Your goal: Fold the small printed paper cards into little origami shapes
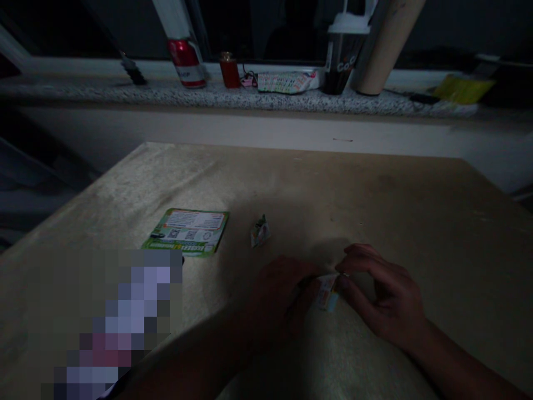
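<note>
A small printed packet (327,293) with a white, blue and orange surface is pinched between my two hands, low over the table. My left hand (287,289) grips its left side, fingers closed and partly lost in shadow. At the packet's upper right corner, thumb and fingertips of my right hand (385,291) press together. Beyond my left hand lies a small crumpled wrapper (260,232), green and whitish. Farther left, a flat green printed leaflet (189,230) with square codes rests on the table.
The pale table (291,178) runs up to a wall below a speckled windowsill (233,100). On the sill stand a red can (187,62), a small red bottle (229,71), a lidded cup (343,55) and a cardboard tube (387,47). A pixelated patch hides the lower left.
</note>
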The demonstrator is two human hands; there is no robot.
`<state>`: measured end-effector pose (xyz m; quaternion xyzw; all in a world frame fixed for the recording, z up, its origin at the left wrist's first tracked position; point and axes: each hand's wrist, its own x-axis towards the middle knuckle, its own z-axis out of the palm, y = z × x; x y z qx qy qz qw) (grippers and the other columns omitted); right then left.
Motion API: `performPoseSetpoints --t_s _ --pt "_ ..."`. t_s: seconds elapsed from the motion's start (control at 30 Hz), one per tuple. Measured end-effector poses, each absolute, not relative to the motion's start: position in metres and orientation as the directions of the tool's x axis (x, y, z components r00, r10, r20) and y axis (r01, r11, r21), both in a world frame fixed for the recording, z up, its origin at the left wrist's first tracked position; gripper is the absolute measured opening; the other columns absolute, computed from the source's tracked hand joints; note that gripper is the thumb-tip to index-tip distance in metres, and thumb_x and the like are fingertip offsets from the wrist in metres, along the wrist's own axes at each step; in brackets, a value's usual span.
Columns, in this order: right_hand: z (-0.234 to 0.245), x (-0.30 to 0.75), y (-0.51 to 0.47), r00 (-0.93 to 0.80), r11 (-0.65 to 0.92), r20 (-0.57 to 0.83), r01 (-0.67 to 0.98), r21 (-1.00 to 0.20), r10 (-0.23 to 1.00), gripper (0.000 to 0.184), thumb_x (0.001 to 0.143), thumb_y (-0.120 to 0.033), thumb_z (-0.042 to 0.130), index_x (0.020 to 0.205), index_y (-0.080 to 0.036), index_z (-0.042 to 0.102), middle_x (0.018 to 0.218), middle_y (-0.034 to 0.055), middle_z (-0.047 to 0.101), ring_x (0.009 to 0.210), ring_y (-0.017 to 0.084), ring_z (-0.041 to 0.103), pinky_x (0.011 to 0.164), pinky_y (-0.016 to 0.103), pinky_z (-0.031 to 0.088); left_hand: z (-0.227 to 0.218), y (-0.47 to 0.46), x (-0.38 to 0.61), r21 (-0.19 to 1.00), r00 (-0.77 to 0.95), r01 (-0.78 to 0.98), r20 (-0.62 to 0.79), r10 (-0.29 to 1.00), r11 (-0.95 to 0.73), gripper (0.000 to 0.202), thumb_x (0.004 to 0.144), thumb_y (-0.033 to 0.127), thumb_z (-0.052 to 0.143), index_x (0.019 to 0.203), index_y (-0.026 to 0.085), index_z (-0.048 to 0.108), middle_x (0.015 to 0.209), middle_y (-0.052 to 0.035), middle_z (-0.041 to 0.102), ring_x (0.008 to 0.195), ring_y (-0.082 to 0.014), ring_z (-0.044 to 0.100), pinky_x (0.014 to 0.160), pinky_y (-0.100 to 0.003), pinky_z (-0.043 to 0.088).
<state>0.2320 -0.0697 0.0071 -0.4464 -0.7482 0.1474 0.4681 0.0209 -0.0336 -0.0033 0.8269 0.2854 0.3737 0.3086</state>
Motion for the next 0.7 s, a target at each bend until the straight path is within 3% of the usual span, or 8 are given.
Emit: performPoseSetpoints --t_s 0.3,0.57,0.7 --pt "0.0074 0.2317 -0.0690 -0.126 0.529 0.560 0.541 -0.653 0.819 0.014 0.086 -0.008 0.065 0.090 -0.021 0.064 0.076 0.0012 0.068 0.078 0.020 0.067 0.073 0.037 0.052 0.0035 -0.0329 0.0221 0.656 0.593 0.189 0.517 0.618 -0.730 0.012 0.099 0.018 0.051 0.101 0.019 0.063 0.075 -0.0003 0.066 0.066 -0.0147 0.059 0.066 -0.029 0.047" --pt "0.0051 0.2346 -0.0701 -0.107 0.513 0.546 0.525 -0.679 0.831 0.018 0.086 -0.010 0.065 0.099 -0.022 0.066 0.082 0.0036 0.070 0.084 0.022 0.068 0.068 0.036 0.054 -0.0035 -0.0335 0.0183 0.795 0.517 0.261 0.363 0.775 -0.547 0.011 0.096 0.028 0.057 0.098 0.020 0.064 0.084 -0.0027 0.070 0.076 -0.0170 0.066 0.070 -0.030 0.053" --pt "0.0069 0.2334 -0.0694 -0.134 0.560 0.583 0.510 -0.653 0.801 0.019 0.085 -0.007 0.065 0.096 -0.022 0.066 0.078 0.0024 0.070 0.080 0.022 0.067 0.077 0.041 0.054 -0.0019 -0.0331 0.0179 0.811 0.489 0.278 0.342 0.802 -0.515 0.011 0.094 0.029 0.060 0.100 0.021 0.064 0.087 -0.0028 0.071 0.080 -0.0177 0.067 0.070 -0.029 0.054"
